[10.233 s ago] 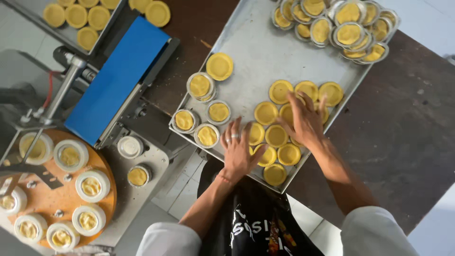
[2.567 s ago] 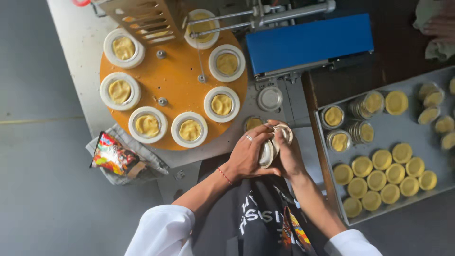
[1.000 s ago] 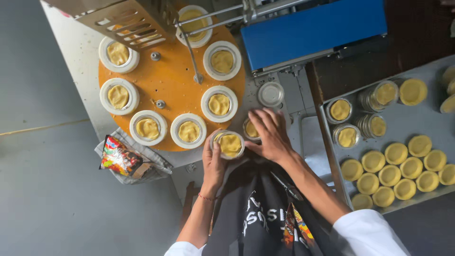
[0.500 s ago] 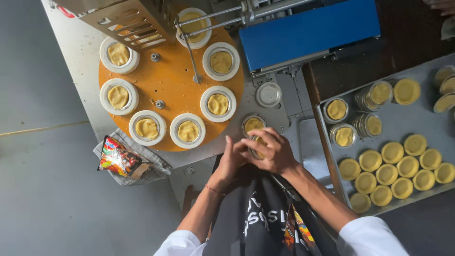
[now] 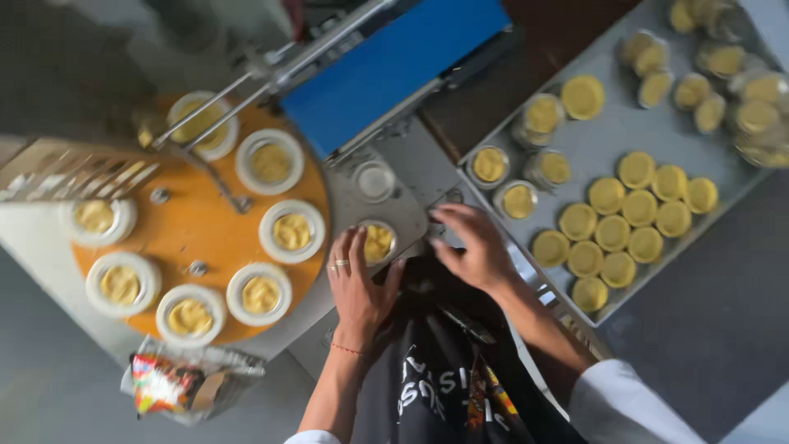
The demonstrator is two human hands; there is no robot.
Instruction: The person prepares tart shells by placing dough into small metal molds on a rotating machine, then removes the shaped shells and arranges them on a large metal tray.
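My left hand (image 5: 358,284) rests flat on the grey machine top, fingers spread, its fingertips beside a small foil cup of yellow dough (image 5: 377,242). My right hand (image 5: 472,247) hovers over the machine's edge with fingers loosely apart and nothing in it, between that cup and the metal tray (image 5: 612,123). The orange turntable (image 5: 201,234) carries several white moulds, each with yellow dough, such as one near my left hand (image 5: 292,231).
The tray on the right holds several yellow dough cups (image 5: 629,222) and stacked foil cups (image 5: 542,115). A blue machine cover (image 5: 390,66) sits behind. An empty cup (image 5: 376,180) stands near it. A snack packet (image 5: 168,382) lies in a basket at lower left.
My hands have parted: the left now lies flat by the filled cup, the right has moved toward the tray. The view has swung to the right.
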